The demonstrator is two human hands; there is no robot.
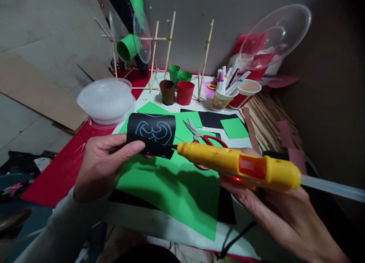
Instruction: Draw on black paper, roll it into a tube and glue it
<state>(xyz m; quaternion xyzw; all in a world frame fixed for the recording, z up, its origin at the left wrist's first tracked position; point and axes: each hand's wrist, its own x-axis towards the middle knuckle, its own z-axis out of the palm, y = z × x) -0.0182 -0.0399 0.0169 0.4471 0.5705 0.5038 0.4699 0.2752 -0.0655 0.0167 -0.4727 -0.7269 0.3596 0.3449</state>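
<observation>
L hand (98, 168) has its grip pinched on the black roll (151, 120), above the green sheet (182, 190), prob. to steady its flap (154, 147), w/ R hand's (276, 213) grip wrapped round the glue gun (211, 156), prob. to aim the nozzle (174, 146) there.

Yellow glue gun (211, 156) at the edge of a curled black sheet (152, 128).
The left hand (98, 166) pinches the sheet, drawn with blue curving lines, between thumb and fingers; the right hand (273, 209) grips the gun, its red light glowing and a translucent glue stick (330, 187) jutting from the back, and whether the nozzle touches the sheet is hard to tell. Red-handled scissors (196, 133) lie open on green sheets (182, 190) beyond the gun. Farther back, a brown cup (167, 92) and a red cup (185, 94) stand beside each other, left of a cup of markers (221, 102).
</observation>
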